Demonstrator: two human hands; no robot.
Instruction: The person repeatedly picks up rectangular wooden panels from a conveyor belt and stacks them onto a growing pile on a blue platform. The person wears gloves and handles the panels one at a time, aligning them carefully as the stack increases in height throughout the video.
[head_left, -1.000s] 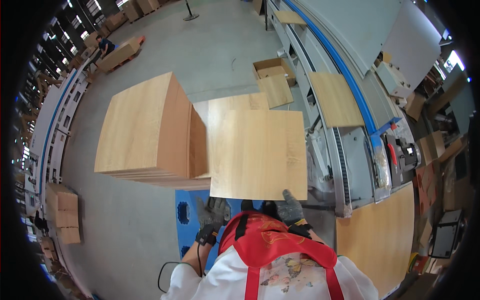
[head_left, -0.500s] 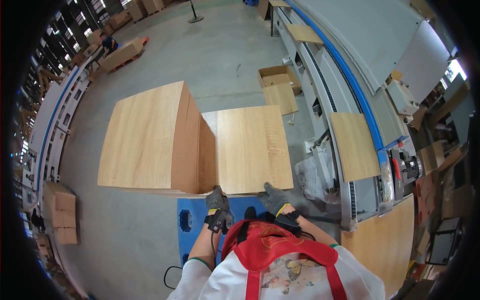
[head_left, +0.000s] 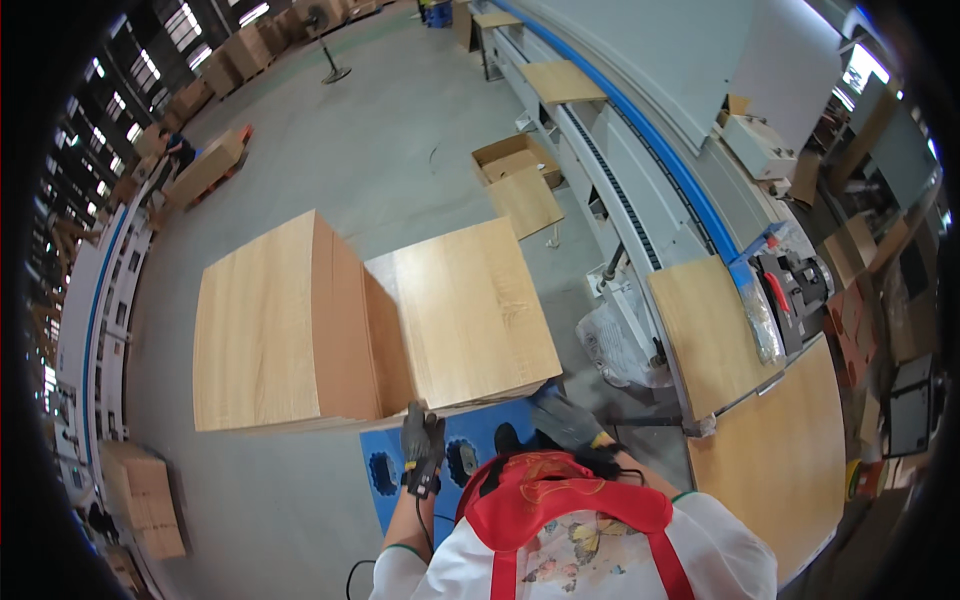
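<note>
A low stack of wood-grain panels (head_left: pixel 470 310) lies in front of me, with a taller stack of similar panels (head_left: pixel 258 330) against its left side. My left hand (head_left: pixel 423 440), in a dark grey glove, touches the near edge where the two stacks meet. Its fingers point up along the edge, looking stretched rather than wrapped around a panel. By the near right corner of the low stack is my right hand (head_left: pixel 566 418), also gloved, its fingers extended and holding nothing visible. Whether its fingertips touch the panels is hard to see. Both wrists carry black strapped devices with cables.
Under the stacks shows a blue pallet (head_left: pixel 440 462) with oval holes. On the right runs a conveyor machine with a blue rail (head_left: pixel 640 130); a panel (head_left: pixel 712 325) lies on it. Near it are an open carton (head_left: pixel 515 158), clear plastic wrap (head_left: pixel 618 345) and another large panel (head_left: pixel 775 455).
My view has turned toward the right. My right hand has left the top of the low stack's near edge and moved right and down past its corner. My left hand stays at the edge.
</note>
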